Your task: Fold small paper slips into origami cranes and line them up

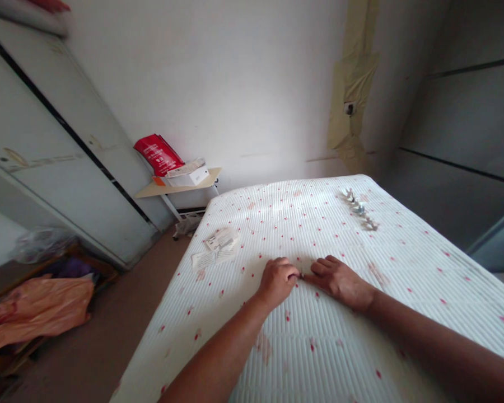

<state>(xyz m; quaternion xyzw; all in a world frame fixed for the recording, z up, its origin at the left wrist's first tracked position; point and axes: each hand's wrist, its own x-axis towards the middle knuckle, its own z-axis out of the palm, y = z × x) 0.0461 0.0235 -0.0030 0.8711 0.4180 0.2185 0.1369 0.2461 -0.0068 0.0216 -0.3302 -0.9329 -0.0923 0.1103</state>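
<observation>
Over the middle of the bed, my left hand (278, 281) and my right hand (340, 281) meet with their fingertips almost touching. Fingers of both hands are closed in a pinch. A tiny dark thing (301, 276) shows between the fingertips, too small to name. Left of my hands lie pieces of printed paper (222, 239), some overlapping, on the white ribbed bed cover (277, 347) with red spots. Farther off to the right, a row of several small crumpled or folded grey-white pieces (358, 209) rests on the cover.
A small table (178, 188) beyond the bed's left corner bears a red bag (158, 154) and a white box (191, 177). Pale cabinets (67, 145) stand at left, with an orange bag (42, 313) below. Yellow tape surrounds a wall socket (350, 108).
</observation>
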